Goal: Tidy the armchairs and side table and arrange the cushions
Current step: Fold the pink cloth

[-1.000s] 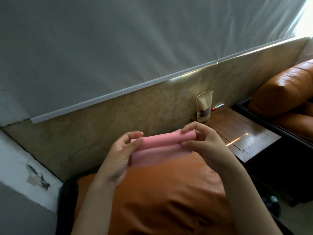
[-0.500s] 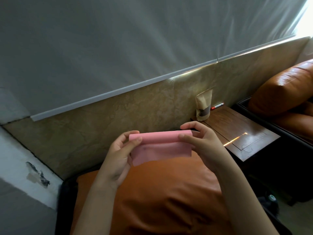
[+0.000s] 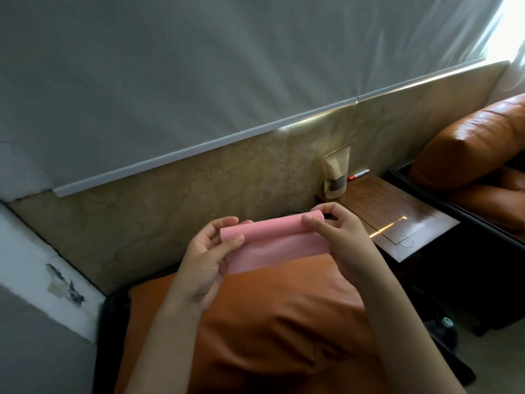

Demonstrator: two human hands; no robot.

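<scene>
Pink cloth (image 3: 272, 245) between my left hand (image 3: 207, 257) and right hand (image 3: 346, 237), one end in each thumb-and-finger pinch, above the orange cushion (image 3: 270, 322).

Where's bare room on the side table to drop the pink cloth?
Side table: the middle and front are bare, from the paper pouch and red marker at its back edge out to the front corner. It is crowded only along that back edge. The left hand and right hand pinch the pink cloth over the orange cushion.

Dim room, blown-out daylight upper right, wide-angle bowing
</scene>
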